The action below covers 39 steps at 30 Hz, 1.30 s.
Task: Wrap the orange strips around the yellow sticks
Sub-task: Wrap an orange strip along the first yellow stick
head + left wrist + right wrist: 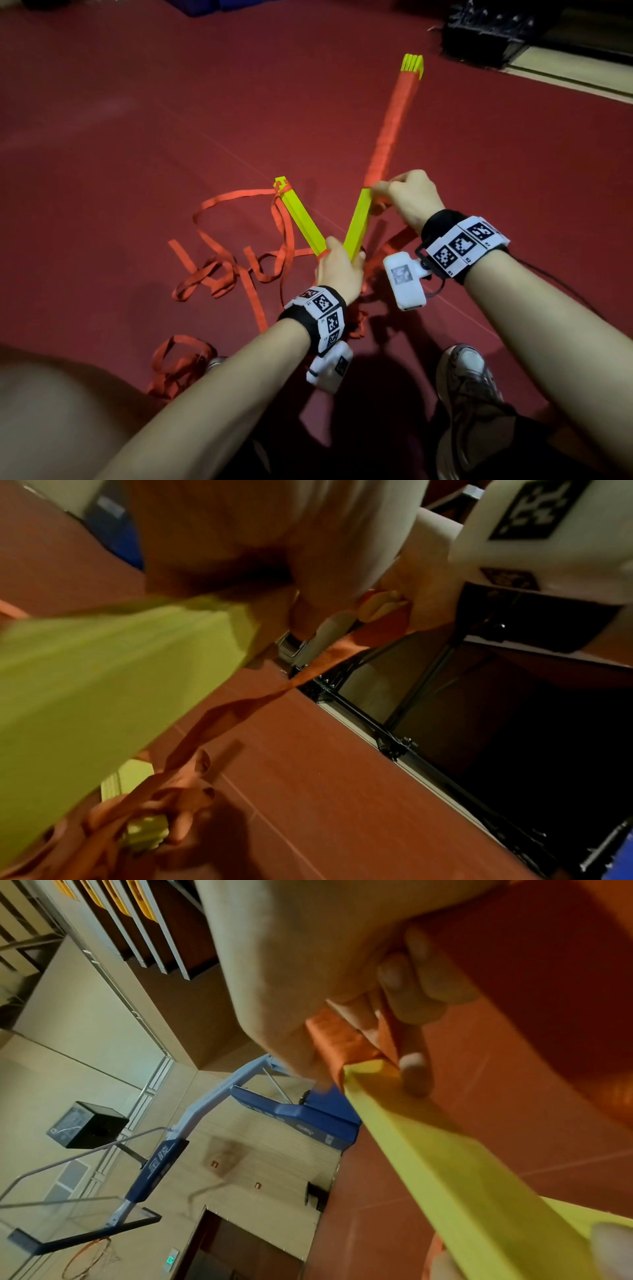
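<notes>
A long bundle of yellow sticks (358,222) slants up and away from me, its upper length wound in orange strip (394,123) with bare yellow tips at the far end. My left hand (342,255) grips the bundle's lower end. A shorter yellow stick bundle (303,217) angles off up-left from the same hand, with orange strip knotted at its tip. At the lower edge of the winding, my right hand (378,192) pinches the orange strip (342,1039) against the yellow stick (428,1150). In the left wrist view the yellow stick (103,683) and a trailing strip (240,710) are blurred.
Loose orange strips (222,267) lie tangled on the dark red floor left of my hands, and another heap (178,363) lies near my left knee. My shoe (469,383) is at the lower right. A black frame (486,31) stands at the far right by the pale floor.
</notes>
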### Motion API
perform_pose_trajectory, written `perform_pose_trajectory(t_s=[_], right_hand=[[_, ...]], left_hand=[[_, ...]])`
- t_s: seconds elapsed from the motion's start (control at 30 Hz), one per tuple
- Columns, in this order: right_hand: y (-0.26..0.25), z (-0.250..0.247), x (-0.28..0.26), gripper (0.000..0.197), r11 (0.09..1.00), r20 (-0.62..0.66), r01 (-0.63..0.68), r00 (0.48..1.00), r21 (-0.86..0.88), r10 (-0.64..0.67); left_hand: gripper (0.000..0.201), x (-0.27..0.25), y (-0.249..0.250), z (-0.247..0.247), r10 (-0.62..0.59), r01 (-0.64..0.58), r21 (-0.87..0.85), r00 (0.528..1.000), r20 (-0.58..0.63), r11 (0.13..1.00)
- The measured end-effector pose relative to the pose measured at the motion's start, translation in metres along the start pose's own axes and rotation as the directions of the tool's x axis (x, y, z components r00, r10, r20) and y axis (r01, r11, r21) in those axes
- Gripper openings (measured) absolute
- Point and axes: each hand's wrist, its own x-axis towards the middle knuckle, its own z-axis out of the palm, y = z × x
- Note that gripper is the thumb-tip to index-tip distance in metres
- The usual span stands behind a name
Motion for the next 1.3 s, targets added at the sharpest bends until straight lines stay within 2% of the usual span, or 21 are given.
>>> perform_pose_trajectory(t_s=[0.07,0.13,0.2,0.23,0.27,0.33,0.4,0.43,0.53,0.6,0.67,0.73,0.8,0.83,0.87,0.93,1.07,1.13,1.2,1.23,1.3], right_hand=[[0.000,0.004,0.001,0.043,1.000,0.026,-0.002,1.000,-0.007,0.003],[0.002,0.005,0.005,0.042,1.000,-0.003,-0.010,1.000,0.008,0.010],[0.005,0.001,0.008,0.040,0.998,0.001,-0.026,1.000,0.061,0.026],[0.006,0.000,0.010,0.040,0.994,0.037,-0.026,0.999,0.108,0.023],[0.006,-0.002,0.010,0.039,0.986,0.080,-0.017,0.997,0.164,0.004],[0.004,-0.004,0.007,0.031,0.964,0.166,-0.006,0.985,0.266,-0.040],[0.003,-0.005,0.005,0.036,0.944,0.212,-0.009,0.975,0.329,-0.064],[0.003,-0.005,0.005,0.041,0.936,0.221,-0.011,0.973,0.351,-0.071],[0.005,-0.002,0.007,0.042,0.945,0.166,0.008,0.984,0.327,-0.065],[0.009,0.000,0.010,0.042,0.969,0.069,0.027,0.997,0.247,-0.046],[0.010,-0.001,0.010,0.036,0.984,-0.008,0.009,1.000,0.180,-0.007],[0.011,-0.004,0.009,0.033,0.994,-0.066,-0.006,0.998,0.108,0.013],[0.011,-0.005,0.008,0.035,1.000,-0.099,0.004,0.995,0.016,-0.002],[0.010,-0.003,0.008,0.038,1.000,-0.099,0.011,0.995,-0.009,-0.012],[0.009,-0.001,0.006,0.042,1.000,-0.087,0.014,0.996,-0.023,-0.016],[0.007,0.004,0.004,0.050,0.999,-0.052,0.013,0.999,-0.031,-0.015],[0.015,0.005,0.009,0.045,0.997,-0.094,-0.016,0.995,0.076,0.023],[0.021,0.003,0.014,0.042,0.983,-0.052,-0.052,0.997,0.178,0.062],[0.023,-0.001,0.015,0.046,0.955,0.050,-0.069,0.997,0.288,0.057],[0.024,-0.003,0.014,0.048,0.942,0.105,-0.071,0.994,0.329,0.038],[0.024,-0.006,0.010,0.038,0.919,0.216,-0.067,0.976,0.390,-0.020]], left_hand=[[0.039,0.001,0.000,0.004,0.031,-0.030,0.075,0.999,-0.015,0.997],[0.047,0.004,-0.001,0.007,0.071,-0.075,0.095,0.997,0.042,0.993],[0.064,0.007,-0.003,0.005,0.072,-0.069,-0.026,0.987,0.146,0.997],[0.071,0.008,-0.004,0.002,0.052,-0.020,-0.170,0.980,0.190,0.985],[0.071,0.012,-0.007,-0.002,0.018,0.064,-0.340,0.973,0.232,0.938],[0.050,0.016,-0.014,-0.009,0.037,0.196,-0.593,0.933,0.357,0.781],[0.038,0.014,-0.017,-0.016,0.078,0.301,-0.672,0.878,0.472,0.676],[0.037,0.012,-0.018,-0.019,0.103,0.319,-0.682,0.859,0.501,0.658],[0.026,0.006,-0.016,-0.021,0.136,0.293,-0.679,0.853,0.504,0.673],[0.018,0.007,-0.013,-0.020,0.094,0.269,-0.676,0.889,0.449,0.687],[0.018,0.011,-0.012,-0.017,0.064,0.195,-0.684,0.940,0.334,0.703],[0.017,0.017,-0.013,-0.016,0.121,0.013,-0.580,0.974,0.192,0.815],[0.019,0.016,-0.013,-0.018,0.196,-0.167,-0.265,0.977,0.088,0.950],[0.027,0.014,-0.013,-0.017,0.217,-0.212,-0.082,0.975,0.044,0.974],[0.037,0.012,-0.012,-0.016,0.239,-0.239,0.068,0.971,0.014,0.969],[0.045,0.007,-0.009,-0.011,0.287,-0.277,0.214,0.958,-0.018,0.937],[0.068,0.003,-0.011,-0.005,0.355,-0.347,0.288,0.934,0.024,0.893],[0.076,0.012,-0.015,-0.005,0.311,-0.321,0.153,0.946,0.088,0.935],[0.076,0.019,-0.016,-0.008,0.222,-0.218,-0.041,0.964,0.147,0.975],[0.070,0.020,-0.015,-0.010,0.164,-0.133,-0.177,0.970,0.178,0.975],[0.037,0.018,-0.015,-0.013,0.126,0.002,-0.425,0.954,0.273,0.905]])
